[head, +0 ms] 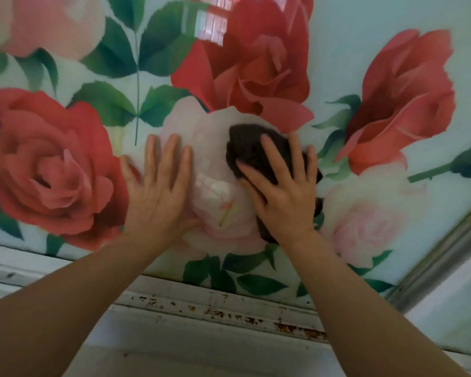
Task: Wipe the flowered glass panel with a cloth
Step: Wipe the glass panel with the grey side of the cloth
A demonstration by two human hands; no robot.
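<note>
**Flowered glass panel mid-wipe, cloth at its centre**

Flowered glass panel [256, 63] fills nearly the whole frame, from the worn white ledge [215, 308] at the bottom up to the top edge, with a metal frame strip [446, 254] along its lower right side.

Nearest the camera, two bare forearms rise from the lower corners toward the middle of the frame. The left hand [158, 191] lies flat on the glass, fingers straight and slightly spread, holding nothing; it seems to brace the person or steady the panel. The right hand [280, 189], just beside it, presses a dark cloth [248, 148] against the glass with fingers spread over it, the cloth bunched under the palm and showing above the fingertips and at the right of the hand.

Both hands sit on the pale pink rose [201, 126] at the panel's centre. Beyond them, the red roses and green leaves stretch to the upper left and upper right, with a bright window reflection near the top.

Wiping looks under way. No streaks or dirt show clearly, so how much is already clean cannot be told; the outer and upper areas are probably left.
</note>
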